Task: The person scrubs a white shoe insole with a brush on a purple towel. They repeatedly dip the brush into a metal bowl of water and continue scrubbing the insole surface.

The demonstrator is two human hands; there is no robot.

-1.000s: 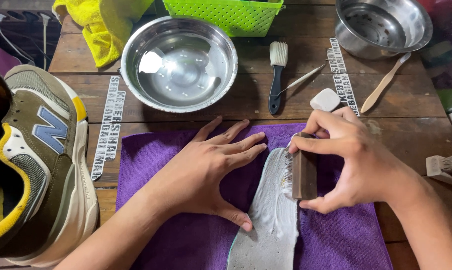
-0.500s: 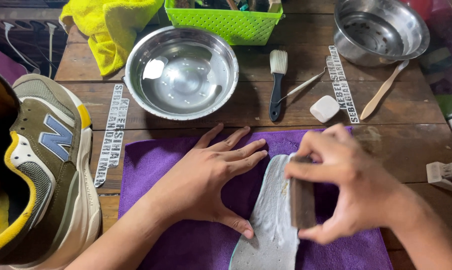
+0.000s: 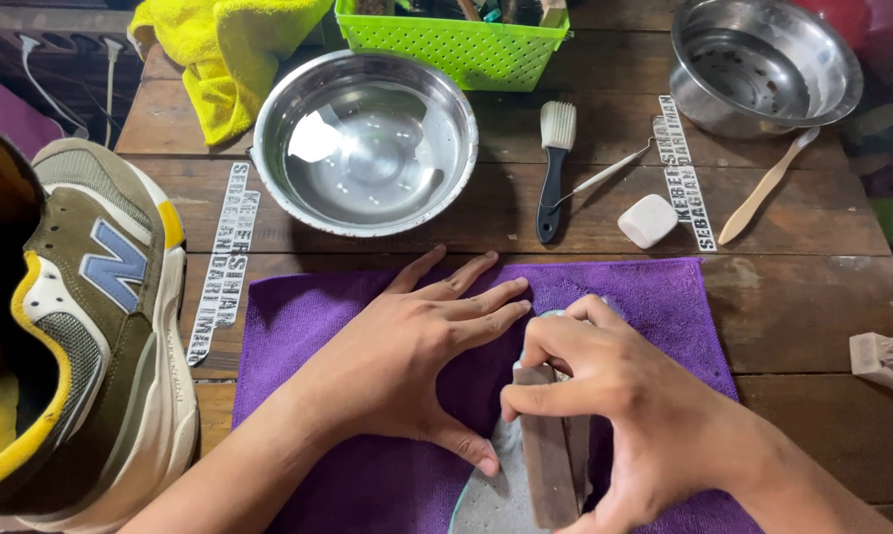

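At the far left, a sneaker (image 3: 81,326) in olive, grey and yellow is seen lying on its side at the edge of the wooden tabletop (image 3: 812,307), with a yellow cloth (image 3: 229,49) bunched at the back. A purple cloth (image 3: 298,326) is spread in the near middle, and on it the left hand (image 3: 407,356) is laid flat, palm down, fingers splayed wide and holding nothing; its thumb is set just beside the grey insole (image 3: 496,494). The insole is placed on the cloth with its long axis running from the near edge away toward the bowls, its toe end hidden under the right hand's fingers. Behind the cloth a steel bowl (image 3: 365,143) with a little water is set, and behind that a green basket (image 3: 456,40). The right hand (image 3: 614,396) is closed around a brown wooden brush (image 3: 550,455), which is pressed down on the insole; the brush's long axis is aligned with the insole's. The insole thus lies directly beneath the right hand and just to the right of the left one, so the right hand is the nearer. Further right, a black-handled brush (image 3: 553,168), a thin pick-like tool (image 3: 604,178), a white block (image 3: 648,220), a wooden-handled tool (image 3: 763,188) and a second steel bowl (image 3: 763,64) are found, and another brush (image 3: 886,356) is seen at the right edge.
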